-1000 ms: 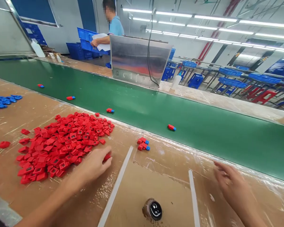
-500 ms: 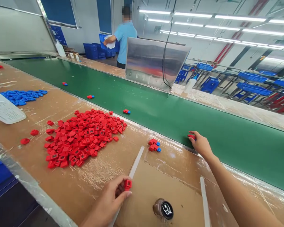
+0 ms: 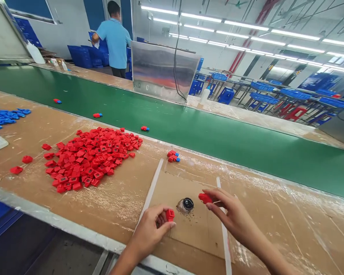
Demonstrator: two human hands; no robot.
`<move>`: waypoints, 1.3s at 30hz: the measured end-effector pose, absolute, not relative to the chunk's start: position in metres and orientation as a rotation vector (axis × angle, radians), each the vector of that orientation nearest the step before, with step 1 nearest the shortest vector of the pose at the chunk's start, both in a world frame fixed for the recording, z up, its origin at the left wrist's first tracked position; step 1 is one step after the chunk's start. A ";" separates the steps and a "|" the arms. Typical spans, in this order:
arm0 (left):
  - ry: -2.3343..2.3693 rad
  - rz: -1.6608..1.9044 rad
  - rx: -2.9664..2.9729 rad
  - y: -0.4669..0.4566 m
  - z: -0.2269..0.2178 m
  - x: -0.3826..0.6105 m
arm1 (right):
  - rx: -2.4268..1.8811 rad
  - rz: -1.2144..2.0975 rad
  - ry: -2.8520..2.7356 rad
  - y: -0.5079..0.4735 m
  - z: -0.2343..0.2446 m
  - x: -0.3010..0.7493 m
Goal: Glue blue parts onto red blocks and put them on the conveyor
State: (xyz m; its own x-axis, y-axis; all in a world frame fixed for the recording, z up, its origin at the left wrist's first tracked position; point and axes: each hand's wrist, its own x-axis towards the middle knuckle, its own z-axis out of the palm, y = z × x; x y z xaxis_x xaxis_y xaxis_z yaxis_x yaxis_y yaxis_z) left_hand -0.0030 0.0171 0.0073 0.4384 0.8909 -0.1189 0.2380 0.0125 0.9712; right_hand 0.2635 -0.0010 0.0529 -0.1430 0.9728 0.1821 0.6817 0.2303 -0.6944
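My left hand (image 3: 151, 231) pinches a small red plastic part (image 3: 169, 215) near the front edge of the cardboard-covered table (image 3: 126, 198). My right hand (image 3: 232, 215) holds another red piece (image 3: 205, 198) in its fingertips, just right of a small black round fixture (image 3: 186, 204) set in the table. The two hands face each other across that fixture. A big heap of red parts (image 3: 88, 156) lies to the left.
A green conveyor belt (image 3: 218, 141) runs behind the table with three red-and-blue assembled pieces (image 3: 145, 128) on it. A few assembled pieces (image 3: 173, 156) sit at the table's far edge. Blue parts (image 3: 5, 116) lie far left. A person in a blue shirt (image 3: 114, 38) stands beyond a metal box (image 3: 163, 70).
My right hand came back from the belt edge with a red piece to the fixture. My left hand moved slightly right, still holding its red part. The view shifted.
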 end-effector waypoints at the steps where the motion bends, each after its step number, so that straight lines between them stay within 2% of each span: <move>1: 1.034 0.686 1.521 0.016 0.008 -0.005 | -1.517 0.562 -1.924 -0.007 0.053 0.256; 7: 0.990 0.672 1.576 0.014 0.014 -0.008 | -1.507 0.319 -2.022 -0.020 0.049 0.235; 16: 0.962 0.679 1.605 0.013 0.013 -0.006 | -1.507 0.328 -2.110 -0.021 0.043 0.233; 30: 0.961 0.665 1.631 0.013 0.013 -0.007 | -1.513 0.162 -2.249 -0.020 0.049 0.224; 39: 0.839 0.616 1.336 0.005 0.010 0.000 | -1.506 0.234 -2.165 -0.015 0.057 0.225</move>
State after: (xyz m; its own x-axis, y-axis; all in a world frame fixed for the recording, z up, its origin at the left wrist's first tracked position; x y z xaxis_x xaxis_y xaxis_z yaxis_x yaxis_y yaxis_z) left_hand 0.0000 0.0052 0.0095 0.5762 0.7996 -0.1693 0.0777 0.1527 0.9852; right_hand 0.2249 -0.0150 0.0570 -0.2724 0.9164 0.2931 0.8327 0.3772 -0.4054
